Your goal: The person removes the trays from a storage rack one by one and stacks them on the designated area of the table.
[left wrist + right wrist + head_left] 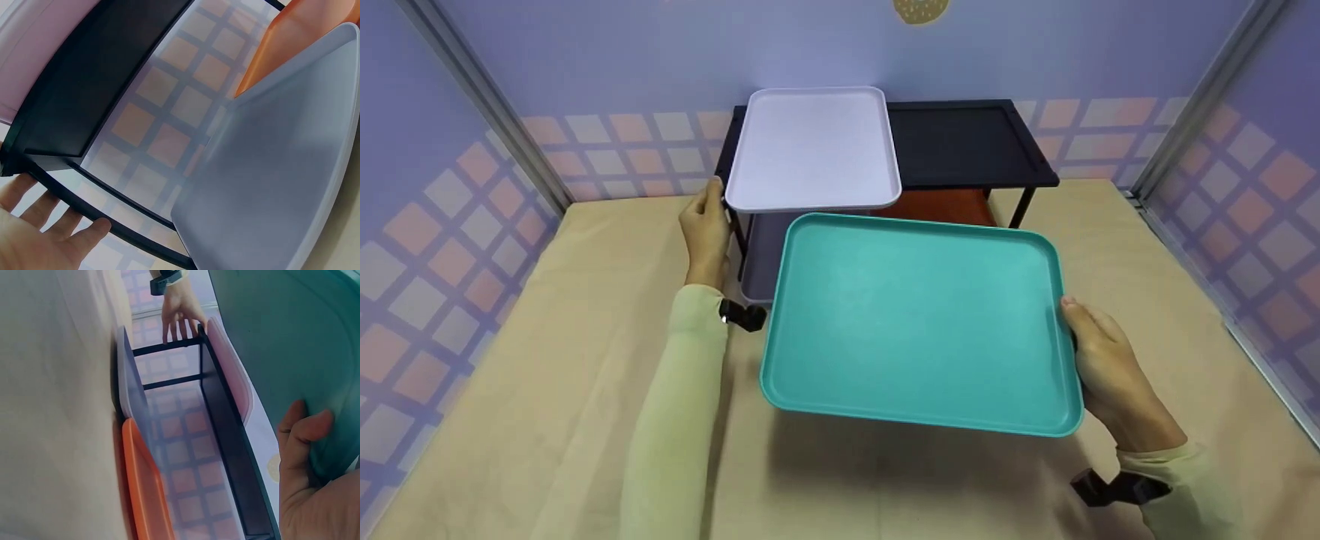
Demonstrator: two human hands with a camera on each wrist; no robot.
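Right hand (1102,367) grips the right short edge of a big teal rectangular plastic tray (919,322), thumb on the rim, fingers curled under & mostly hidden. Tray is held in the air, tilted a bit, in front of a low black metal two-tier rack (971,142) on the tan cloth-covered table (547,390).

Left hand (706,229) is at the rack's front-left corner, beside a white rectangular plastic tray (812,146) lying on the top tier. Wrist view shows relaxed fingers (84,233) laid against a thin black frame bar, palm open; not wrapped round it as far as I can see.

Lower tier: a grey-lilac plastic tray (275,169) on the left, an orange plastic tray (941,204) on the right, both largely covered by the teal one from the head view. Orange tray cut off at the frame edge in the wrist views.
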